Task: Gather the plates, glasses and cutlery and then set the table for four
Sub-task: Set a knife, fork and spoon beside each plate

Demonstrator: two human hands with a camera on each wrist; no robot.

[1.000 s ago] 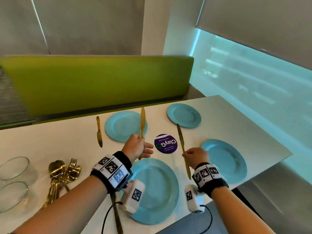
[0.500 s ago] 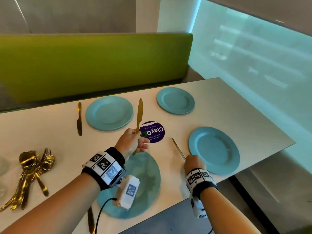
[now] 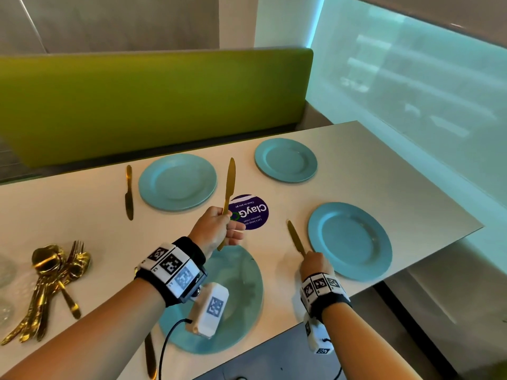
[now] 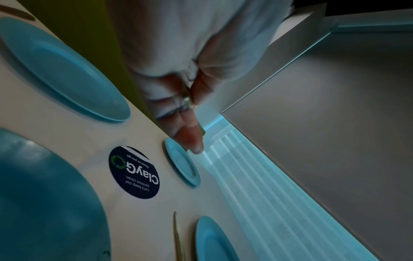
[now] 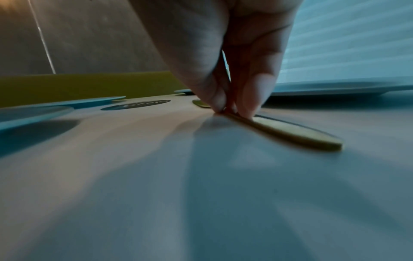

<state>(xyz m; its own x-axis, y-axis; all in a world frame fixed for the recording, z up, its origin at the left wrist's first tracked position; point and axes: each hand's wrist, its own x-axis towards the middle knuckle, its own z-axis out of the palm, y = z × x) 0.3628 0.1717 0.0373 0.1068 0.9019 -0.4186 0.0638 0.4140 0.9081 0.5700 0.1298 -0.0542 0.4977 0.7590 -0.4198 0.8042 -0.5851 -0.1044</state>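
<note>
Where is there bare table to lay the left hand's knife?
Bare strip between far small blue plate and far left blue plate, beyond the purple round sticker. Crowded at the left edge: gold cutlery pile.

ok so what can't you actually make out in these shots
- Glasses: head view, cut off by the left edge.
- Knife beside the near plate: head view, mostly hidden by the left arm.
- Gold cutlery pile: pieces overlap, count unclear.
- Left hand: left wrist view, blurred; its knife barely shows.
</note>
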